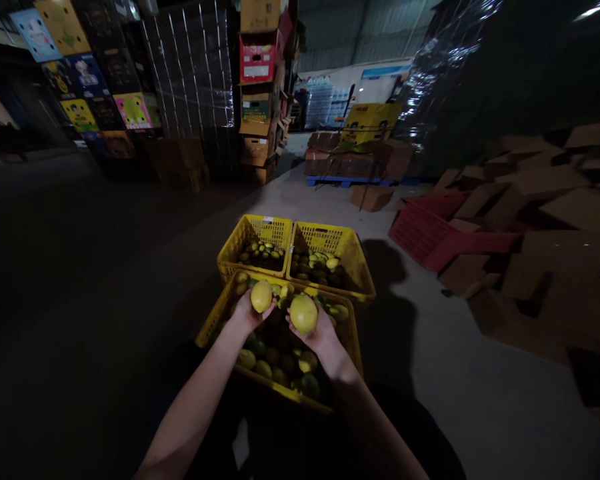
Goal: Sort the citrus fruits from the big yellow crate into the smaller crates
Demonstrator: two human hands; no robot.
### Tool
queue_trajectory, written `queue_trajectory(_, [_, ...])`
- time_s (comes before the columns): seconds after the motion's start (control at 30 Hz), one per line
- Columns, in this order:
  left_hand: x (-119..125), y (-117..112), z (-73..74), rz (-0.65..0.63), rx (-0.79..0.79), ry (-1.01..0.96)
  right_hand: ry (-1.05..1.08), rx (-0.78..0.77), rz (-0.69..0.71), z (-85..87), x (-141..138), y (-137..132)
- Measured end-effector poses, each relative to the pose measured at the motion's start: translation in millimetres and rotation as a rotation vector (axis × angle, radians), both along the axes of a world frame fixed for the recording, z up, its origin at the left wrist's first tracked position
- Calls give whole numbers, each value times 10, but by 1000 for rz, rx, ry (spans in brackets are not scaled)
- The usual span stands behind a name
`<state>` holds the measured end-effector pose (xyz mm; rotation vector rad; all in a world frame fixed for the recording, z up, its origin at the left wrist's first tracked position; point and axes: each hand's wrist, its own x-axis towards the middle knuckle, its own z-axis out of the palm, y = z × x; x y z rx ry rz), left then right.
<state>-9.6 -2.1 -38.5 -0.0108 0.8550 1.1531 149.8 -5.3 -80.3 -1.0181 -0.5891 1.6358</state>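
My left hand [247,315] is closed round a yellow lemon [261,296], palm turned up. A larger, rounder yellow-green lemon [303,314] rests in my right hand [323,330], with the fingers curled under it. Both hands are over the near yellow crate [280,392], which holds many green and yellow lemons [307,362]. Just beyond it two more yellow crates stand side by side. The far left crate [253,267] has small fruit low inside, and the far right crate [363,280] holds some larger ones.
On the right, a red crate [420,230] stands against a heap of flattened cardboard boxes [540,200]. A blue pallet [350,181] with boxes is ahead. Stacked cartons [257,100] and a film-wrapped stack [190,80] rise at the back left. The concrete floor [300,200] is dim.
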Motion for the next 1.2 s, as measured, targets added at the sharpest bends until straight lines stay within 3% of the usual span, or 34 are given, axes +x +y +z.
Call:
queue_trajectory(0.2, [-32, -1, -47, -75, 88, -21, 149, -174, 10, 169, -73, -66])
queue_trajectory(0.37, [-34, -18, 4, -152, 250, 57, 102, 39, -102, 323, -128, -150])
queue_trajectory(0.57, [18, -97, 71, -271, 400, 194, -46, 304, -87, 385, -129, -197])
queue_trajectory(0.83, [12, -130, 65, -350, 426, 228, -117, 370, -91, 353, -136, -188])
queue_trajectory(0.97, [-25, -98, 75, -300, 317, 76, 52, 234, -34, 347, -157, -179])
queue_trajectory(1.2, [-59, -50, 53, -49, 220, -85, 420, 61, 117, 350, -83, -163])
